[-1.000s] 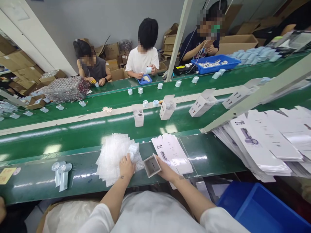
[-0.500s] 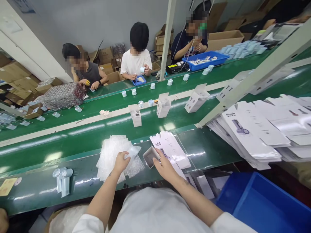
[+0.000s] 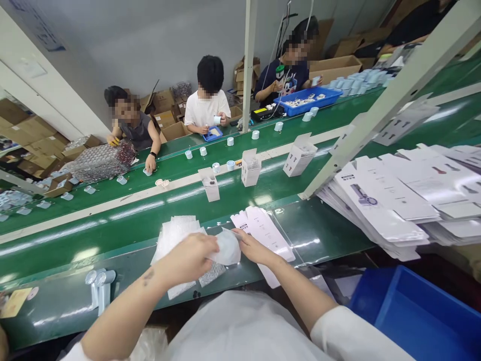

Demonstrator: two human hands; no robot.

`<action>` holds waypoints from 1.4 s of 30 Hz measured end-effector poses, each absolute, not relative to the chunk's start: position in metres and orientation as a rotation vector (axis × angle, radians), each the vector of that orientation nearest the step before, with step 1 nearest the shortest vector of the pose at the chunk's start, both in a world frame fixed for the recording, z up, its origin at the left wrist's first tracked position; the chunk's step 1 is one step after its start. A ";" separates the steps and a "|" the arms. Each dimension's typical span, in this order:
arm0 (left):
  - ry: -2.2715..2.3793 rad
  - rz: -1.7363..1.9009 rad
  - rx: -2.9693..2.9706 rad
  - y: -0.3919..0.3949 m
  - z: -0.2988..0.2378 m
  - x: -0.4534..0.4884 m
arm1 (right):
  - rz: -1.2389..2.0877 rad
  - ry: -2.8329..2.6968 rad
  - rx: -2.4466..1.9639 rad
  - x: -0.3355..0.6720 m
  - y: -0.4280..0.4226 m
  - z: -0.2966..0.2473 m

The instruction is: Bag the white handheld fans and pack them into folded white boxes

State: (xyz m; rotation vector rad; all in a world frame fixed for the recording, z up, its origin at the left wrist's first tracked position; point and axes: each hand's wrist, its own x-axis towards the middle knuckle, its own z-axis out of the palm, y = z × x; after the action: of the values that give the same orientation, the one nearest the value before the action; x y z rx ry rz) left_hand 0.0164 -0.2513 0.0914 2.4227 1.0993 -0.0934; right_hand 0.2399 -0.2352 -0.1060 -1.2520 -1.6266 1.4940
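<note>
My left hand is closed on a pale blue piece in bubble wrap, held up at an angle over the bench. Just right of it, my right hand grips a small open white box, which the wrapped piece now mostly covers. How far the piece is inside the box I cannot tell. Beneath my left hand lies a pile of bubble wrap sheets. Flat printed cartons lie under and beyond my right hand.
Light blue parts rest on the bench at left. Upright white boxes stand along the green conveyor. A slanted metal post and a stack of flat cartons are at right, above a blue bin. Several co-workers sit opposite.
My left hand has brought the wrapped piece rightward against the box in my right hand, covering most of it. Across the line, the co-worker at left has reached to a part on the conveyor.
</note>
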 end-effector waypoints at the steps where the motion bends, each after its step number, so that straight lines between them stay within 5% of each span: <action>1: 0.955 -0.263 2.611 -0.247 0.093 0.033 | 1.509 -1.619 -1.244 0.241 -0.232 -0.106; 8: 0.299 -0.809 3.098 -0.215 0.086 0.087 | 1.658 -1.498 -1.177 0.253 -0.218 -0.102; 20: -0.122 -0.676 3.192 -0.207 0.030 0.102 | 1.927 -1.291 -1.229 0.249 -0.211 -0.103; 35: 0.594 -0.676 2.725 -0.197 0.063 0.078 | 1.935 -1.338 -1.196 0.250 -0.207 -0.095; 42: 0.323 -0.559 3.027 -0.211 0.043 0.094 | 1.929 -1.341 -1.188 0.249 -0.206 -0.099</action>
State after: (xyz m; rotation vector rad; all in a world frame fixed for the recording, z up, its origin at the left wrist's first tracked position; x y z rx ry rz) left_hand 0.0941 -0.2114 0.0432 3.0267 0.3234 -0.5586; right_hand 0.2486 -0.2064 -0.0990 -1.1878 -1.3406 1.9288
